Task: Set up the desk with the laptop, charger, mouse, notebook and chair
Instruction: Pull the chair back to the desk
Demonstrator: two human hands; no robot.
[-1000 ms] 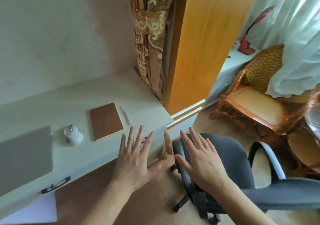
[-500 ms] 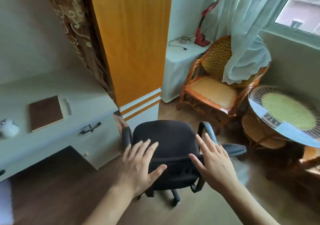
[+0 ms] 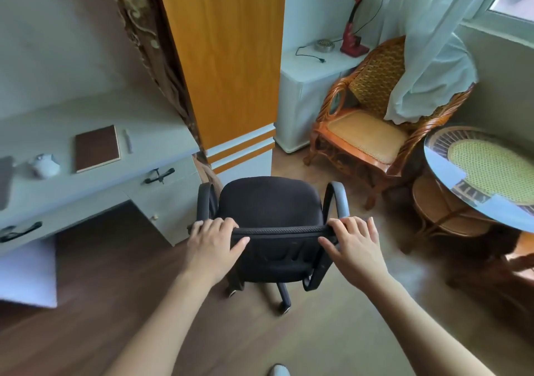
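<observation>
A black office chair [image 3: 270, 205] on castors stands on the floor right of the desk [image 3: 86, 190], its back toward me. My left hand [image 3: 213, 242] grips the left end of the backrest's top edge, fingers curled over it. My right hand [image 3: 354, 242] grips the right end the same way. On the desk lie a brown notebook [image 3: 96, 147], a white mouse [image 3: 44, 165] and a white pen [image 3: 128, 140]. The grey laptop [image 3: 5, 182] shows only at the left edge. No charger is visible.
An orange cupboard panel [image 3: 228, 57] stands behind the chair. A wicker armchair [image 3: 367, 132] and a round glass-topped table [image 3: 485, 173] fill the right side. A white cabinet [image 3: 312, 69] carries a red lamp. Wooden floor lies open under the desk's knee gap.
The view has swung right from the desk to the chair. Both hands, open and reaching before, have come down on the backrest's top edge and closed on it.
</observation>
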